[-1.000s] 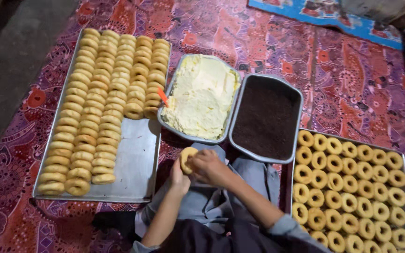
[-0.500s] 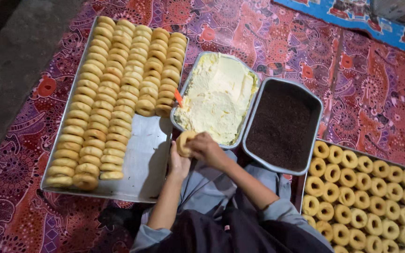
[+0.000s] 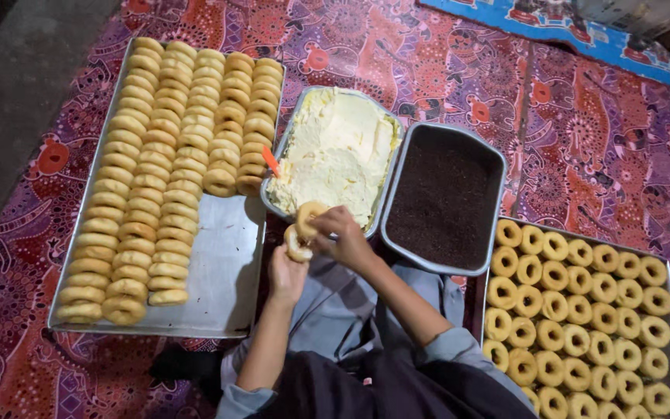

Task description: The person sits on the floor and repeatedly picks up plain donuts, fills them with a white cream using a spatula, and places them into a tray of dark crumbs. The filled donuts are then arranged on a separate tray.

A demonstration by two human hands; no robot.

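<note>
Head view shows my left hand pinching one half of a split doughnut just below the near rim of the cream pan. My right hand grips the other doughnut half, tilted against that rim. Right of the cream pan sits a pan of chocolate sprinkles; left of it, a metal tray of doughnuts.

Dim warm overhead light, soft shadows, dark corners, mild glare, sharp focus
</note>
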